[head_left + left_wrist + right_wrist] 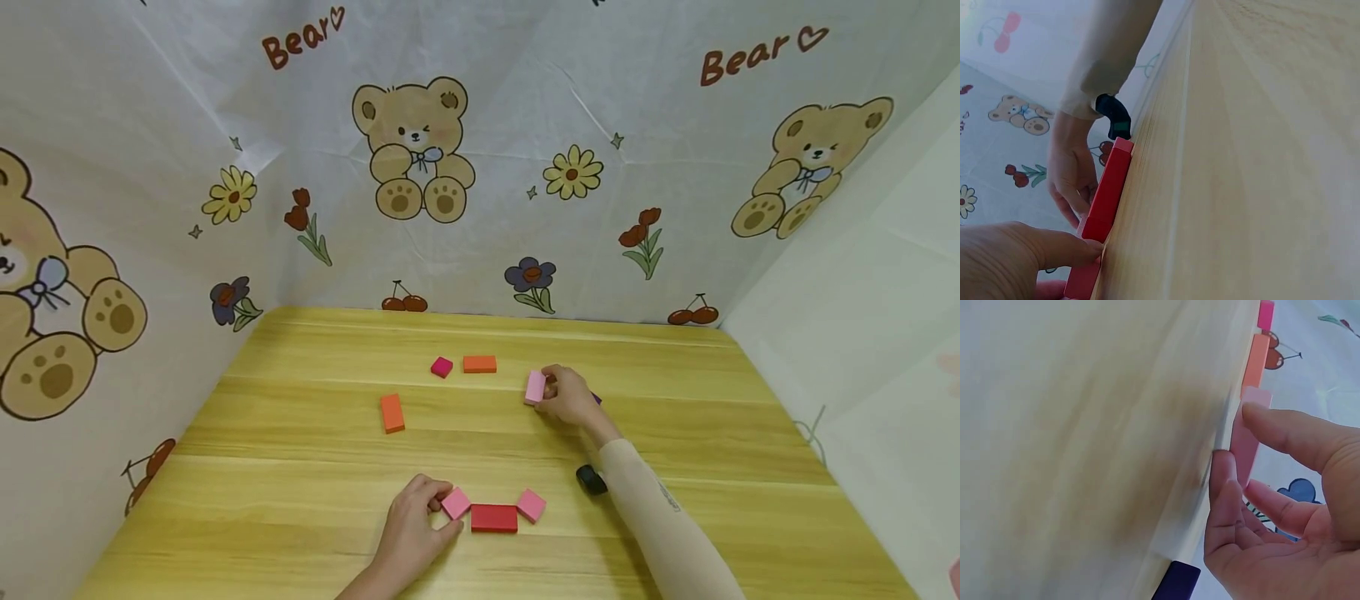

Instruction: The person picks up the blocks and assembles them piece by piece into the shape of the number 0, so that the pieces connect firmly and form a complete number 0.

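Observation:
My left hand holds a small pink square block between thumb and fingers, at the left end of a red rectangular block. A second pink square block sits at the red block's right end, turned at an angle. Farther back, my right hand pinches a light pink rectangular block. The right wrist view has the thumb on one end of this pink block and the fingertips near the other. A dark purple block lies partly hidden behind the right hand.
On the wooden table lie an orange block at the back, another orange block farther left, and a small crimson block. A black object is at the right sleeve. A bear-printed cloth hangs behind.

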Motion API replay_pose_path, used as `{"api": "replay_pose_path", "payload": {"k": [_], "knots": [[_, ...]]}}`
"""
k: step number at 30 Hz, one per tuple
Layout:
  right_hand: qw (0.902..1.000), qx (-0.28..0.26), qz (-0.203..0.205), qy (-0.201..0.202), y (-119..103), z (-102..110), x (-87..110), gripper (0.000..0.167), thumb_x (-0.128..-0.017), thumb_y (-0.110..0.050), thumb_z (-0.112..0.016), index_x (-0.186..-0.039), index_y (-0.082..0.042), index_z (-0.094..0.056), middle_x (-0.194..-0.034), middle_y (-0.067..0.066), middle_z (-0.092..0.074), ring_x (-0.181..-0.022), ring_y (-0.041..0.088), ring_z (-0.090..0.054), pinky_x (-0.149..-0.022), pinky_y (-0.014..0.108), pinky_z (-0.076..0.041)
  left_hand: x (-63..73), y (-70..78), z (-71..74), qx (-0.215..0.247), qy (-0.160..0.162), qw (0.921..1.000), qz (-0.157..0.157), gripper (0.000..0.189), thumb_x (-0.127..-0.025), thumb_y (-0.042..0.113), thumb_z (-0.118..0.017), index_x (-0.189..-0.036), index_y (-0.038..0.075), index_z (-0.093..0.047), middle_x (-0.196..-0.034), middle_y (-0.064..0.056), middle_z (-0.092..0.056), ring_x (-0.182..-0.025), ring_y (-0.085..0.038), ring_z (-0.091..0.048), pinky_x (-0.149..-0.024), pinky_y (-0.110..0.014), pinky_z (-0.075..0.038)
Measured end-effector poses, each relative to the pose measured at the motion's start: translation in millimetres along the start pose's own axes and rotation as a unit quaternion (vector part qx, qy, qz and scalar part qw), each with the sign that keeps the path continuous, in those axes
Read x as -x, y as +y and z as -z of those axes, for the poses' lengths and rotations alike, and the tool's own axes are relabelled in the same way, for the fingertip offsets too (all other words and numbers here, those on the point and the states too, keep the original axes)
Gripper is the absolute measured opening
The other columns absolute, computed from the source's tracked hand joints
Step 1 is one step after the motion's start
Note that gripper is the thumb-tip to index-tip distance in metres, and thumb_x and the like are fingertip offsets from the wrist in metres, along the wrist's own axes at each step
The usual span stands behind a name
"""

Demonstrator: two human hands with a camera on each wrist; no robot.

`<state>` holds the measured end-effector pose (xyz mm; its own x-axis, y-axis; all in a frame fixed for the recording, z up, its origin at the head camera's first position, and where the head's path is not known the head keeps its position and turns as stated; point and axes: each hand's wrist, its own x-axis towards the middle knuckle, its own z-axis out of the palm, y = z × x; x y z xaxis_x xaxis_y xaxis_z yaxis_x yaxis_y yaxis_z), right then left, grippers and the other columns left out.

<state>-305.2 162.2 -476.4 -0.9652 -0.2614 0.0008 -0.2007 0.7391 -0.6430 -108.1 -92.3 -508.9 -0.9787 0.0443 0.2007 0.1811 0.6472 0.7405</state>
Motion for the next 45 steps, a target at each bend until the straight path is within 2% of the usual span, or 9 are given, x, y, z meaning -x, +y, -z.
{"api": "replay_pose_path", "payload": {"k": [7, 21, 33, 40, 45], "knots": [[0.9984, -0.053, -0.016, -0.016, 1.4, 0.8, 17.5, 0.066, -0.075, 0.001, -0.080, -0.132, 0.006, -0.049, -0.118, 0.024, -0.061, -0.098, 0.030, -0.066, -0.084, 0.039, -0.055, -0.3, 0.5, 0.1, 0.000, 0.001, 1.0000, 0.002, 0.036, -0.066, 0.010, -0.087, -0.098, 0.007, -0.072, -0.087, 0.008, -0.058, -0.075, -0.002, -0.050, -0.067, -0.020, -0.044], [0.9964, -0.077, -0.021, -0.028, -2.5, 3.9, 57.5, 0.062, -0.075, 0.003, -0.080, -0.131, 0.001, -0.053, -0.113, 0.018, -0.063, -0.092, 0.023, -0.065, -0.079, 0.035, -0.056, -0.9, 0.0, -0.1, -0.004, 0.008, 1.0000, -0.001, 0.036, -0.066, 0.010, -0.087, -0.098, 0.007, -0.072, -0.086, 0.008, -0.058, -0.075, -0.002, -0.050, -0.067, -0.020, -0.044], [0.9912, -0.113, 0.028, -0.062, -2.4, 1.4, 82.4, 0.060, -0.074, 0.003, -0.081, -0.127, 0.004, -0.053, -0.109, 0.019, -0.063, -0.088, 0.022, -0.065, -0.071, 0.025, -0.054, -0.9, -0.5, -0.4, -0.004, 0.011, 0.9999, -0.001, 0.036, -0.066, 0.010, -0.087, -0.099, 0.007, -0.072, -0.086, 0.008, -0.058, -0.076, -0.003, -0.050, -0.068, -0.020, -0.043], [0.9885, -0.123, 0.028, -0.083, -4.7, -1.0, 91.9, 0.059, -0.074, 0.001, -0.081, -0.126, 0.003, -0.054, -0.108, 0.018, -0.062, -0.087, 0.022, -0.063, -0.070, 0.025, -0.053, -0.9, -1.2, -0.6, -0.007, 0.015, 0.9998, -0.006, 0.037, -0.065, 0.009, -0.088, -0.098, 0.006, -0.072, -0.085, 0.008, -0.057, -0.076, -0.003, -0.050, -0.068, -0.021, -0.043], [0.9874, -0.126, 0.023, -0.093, -3.1, -3.9, 95.5, 0.059, -0.073, -0.001, -0.083, -0.125, 0.000, -0.055, -0.108, 0.016, -0.061, -0.086, 0.020, -0.062, -0.069, 0.022, -0.052, -1.2, -1.0, -0.6, -0.007, 0.009, 0.9999, 0.003, 0.036, -0.066, 0.011, -0.088, -0.098, 0.008, -0.072, -0.085, 0.009, -0.057, -0.076, -0.001, -0.050, -0.069, -0.020, -0.043]]}}
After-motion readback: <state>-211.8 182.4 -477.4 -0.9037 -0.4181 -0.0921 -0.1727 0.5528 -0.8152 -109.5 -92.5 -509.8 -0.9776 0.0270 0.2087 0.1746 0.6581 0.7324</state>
